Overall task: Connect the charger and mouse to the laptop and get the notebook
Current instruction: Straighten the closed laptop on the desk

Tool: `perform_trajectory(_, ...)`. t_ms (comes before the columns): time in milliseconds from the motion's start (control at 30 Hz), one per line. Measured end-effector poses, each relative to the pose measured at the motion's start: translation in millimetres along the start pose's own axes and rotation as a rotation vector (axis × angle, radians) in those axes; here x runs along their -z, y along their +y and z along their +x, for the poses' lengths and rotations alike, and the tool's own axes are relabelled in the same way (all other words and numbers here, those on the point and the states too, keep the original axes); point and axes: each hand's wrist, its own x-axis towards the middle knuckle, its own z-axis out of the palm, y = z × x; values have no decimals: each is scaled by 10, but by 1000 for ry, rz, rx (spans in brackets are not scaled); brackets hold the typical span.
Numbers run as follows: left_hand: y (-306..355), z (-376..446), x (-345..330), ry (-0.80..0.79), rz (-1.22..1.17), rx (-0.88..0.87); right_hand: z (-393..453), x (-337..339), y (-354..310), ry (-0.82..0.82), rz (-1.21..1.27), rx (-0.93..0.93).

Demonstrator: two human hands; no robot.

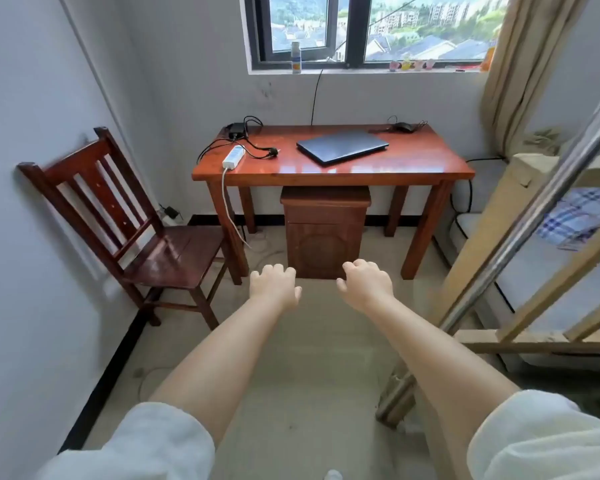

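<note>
Grey laptop (342,146) shut on desk (413,164) | hands (274,284) (366,282) empty, loosely curled, well short

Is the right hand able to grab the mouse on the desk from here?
Probably not yet. The right hand hangs empty over the floor, well short of the desk, and the mouse sits at its far right corner. Nothing blocks the way; stepping closer should do it.

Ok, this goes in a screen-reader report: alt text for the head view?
Two empty hands, left hand and right hand, reach toward a wooden desk holding a closed laptop, charger, power strip and mouse.
</note>
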Motion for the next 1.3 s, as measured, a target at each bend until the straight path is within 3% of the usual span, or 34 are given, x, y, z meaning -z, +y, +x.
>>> perform_trajectory(333, -170, 2514, 444, -23, 6, 92, 2584, 151, 334, 33, -32, 11)
perform_trajectory(633, -257, 5078, 840, -6, -2, 4, 4964, 252, 780, 27, -1, -90)
perform_trajectory(933, -88, 7123, 1017, -86, 15, -45, 6846, 251, 1570, -35, 76, -218)
perform_trajectory(1200, 113, 8739, 959, -126, -21, 87, 8618, 190, 2447, -94, 71, -267)
perform_trajectory(1300, 112, 9110, 845, -140, -104, 225, 9158, 126, 2694, -134, 76, -295)
